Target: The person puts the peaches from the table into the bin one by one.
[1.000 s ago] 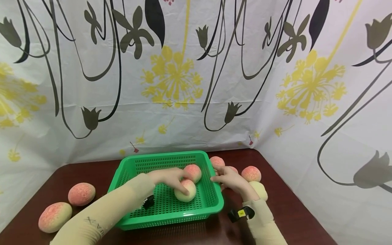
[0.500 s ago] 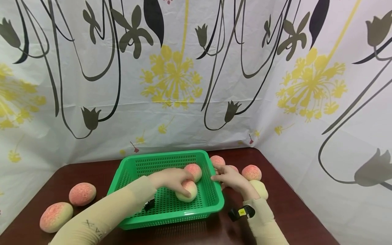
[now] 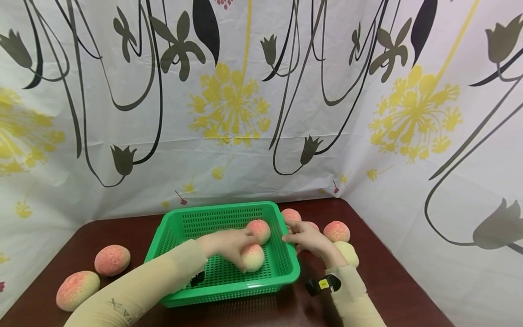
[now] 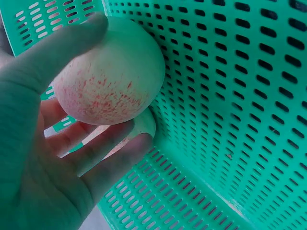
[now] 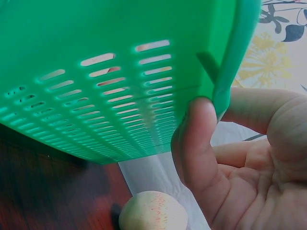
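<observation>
Peach (image 3: 254,260): it is sitting inside the green basket (image 3: 229,289), toward the right end, just in front of a second peach (image 3: 260,229); whether these two are touching, I cannot tell.
Left hand (image 3: 226,245): thumb and fingers are resting widely apart about the peach, rather straight and relaxed, touching it without clenching.
Right hand (image 3: 304,237): thumb and index finger are pinching the basket's right rim.
Loose peaches (image 3: 112,260): two are lying at the left on the dark table (image 3: 229,317), others at the right, near the right hand.
Rolling risk: the peach is looking quite round, so an uneven release could be sending it against its neighbour.
Basket risk: if the right hand is pulling or lifting too strongly, the basket could be tilting, or pushing the nearby peaches toward the table edge.
</observation>
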Demonstrator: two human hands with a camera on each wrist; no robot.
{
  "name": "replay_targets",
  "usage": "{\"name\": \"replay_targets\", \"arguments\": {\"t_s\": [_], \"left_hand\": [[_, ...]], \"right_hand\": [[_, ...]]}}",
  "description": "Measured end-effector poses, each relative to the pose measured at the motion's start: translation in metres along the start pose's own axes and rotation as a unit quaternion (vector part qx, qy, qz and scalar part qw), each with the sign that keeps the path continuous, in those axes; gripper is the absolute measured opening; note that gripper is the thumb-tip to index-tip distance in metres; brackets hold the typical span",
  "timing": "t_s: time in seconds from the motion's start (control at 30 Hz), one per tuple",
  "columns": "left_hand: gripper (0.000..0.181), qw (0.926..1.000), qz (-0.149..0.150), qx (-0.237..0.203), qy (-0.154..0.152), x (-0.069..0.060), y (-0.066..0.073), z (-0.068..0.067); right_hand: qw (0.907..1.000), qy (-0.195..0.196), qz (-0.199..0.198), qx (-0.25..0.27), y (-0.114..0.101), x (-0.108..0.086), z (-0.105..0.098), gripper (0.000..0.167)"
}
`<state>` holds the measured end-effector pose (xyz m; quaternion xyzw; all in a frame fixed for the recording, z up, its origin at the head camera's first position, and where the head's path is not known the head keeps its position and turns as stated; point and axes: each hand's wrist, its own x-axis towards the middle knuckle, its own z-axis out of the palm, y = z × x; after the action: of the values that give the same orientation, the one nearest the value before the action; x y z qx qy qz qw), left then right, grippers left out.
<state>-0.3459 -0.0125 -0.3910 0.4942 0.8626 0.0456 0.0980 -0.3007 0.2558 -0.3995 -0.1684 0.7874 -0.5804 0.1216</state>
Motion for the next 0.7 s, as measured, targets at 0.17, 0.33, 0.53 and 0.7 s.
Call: {"name": "replay_targets", "arguments": {"t_s": [0.17, 0.33, 0.53, 0.7], "left_hand": [[0.068, 0.9992, 0.022, 0.028, 0.021, 0.001, 0.001, 0.002], [0.067, 0.9990, 0.028, 0.011, 0.033, 0.004, 0.002, 0.004], [0.060, 0.9985, 0.032, 0.002, 0.044, 0.012, 0.007, 0.005], [0.062, 0.9978, 0.022, 0.030, 0.055, 0.017, 0.012, 0.004]], "right_hand": [[1.0000, -0.002, -0.002, -0.002, 0.001, 0.001, 0.000, 0.064], [1.0000, 0.001, -0.002, -0.004, 0.002, 0.000, -0.001, 0.065], [1.0000, -0.001, -0.002, 0.005, 0.004, -0.001, -0.003, 0.067], [0.9998, -0.007, 0.000, 0.018, 0.004, 0.001, -0.002, 0.066]]}}
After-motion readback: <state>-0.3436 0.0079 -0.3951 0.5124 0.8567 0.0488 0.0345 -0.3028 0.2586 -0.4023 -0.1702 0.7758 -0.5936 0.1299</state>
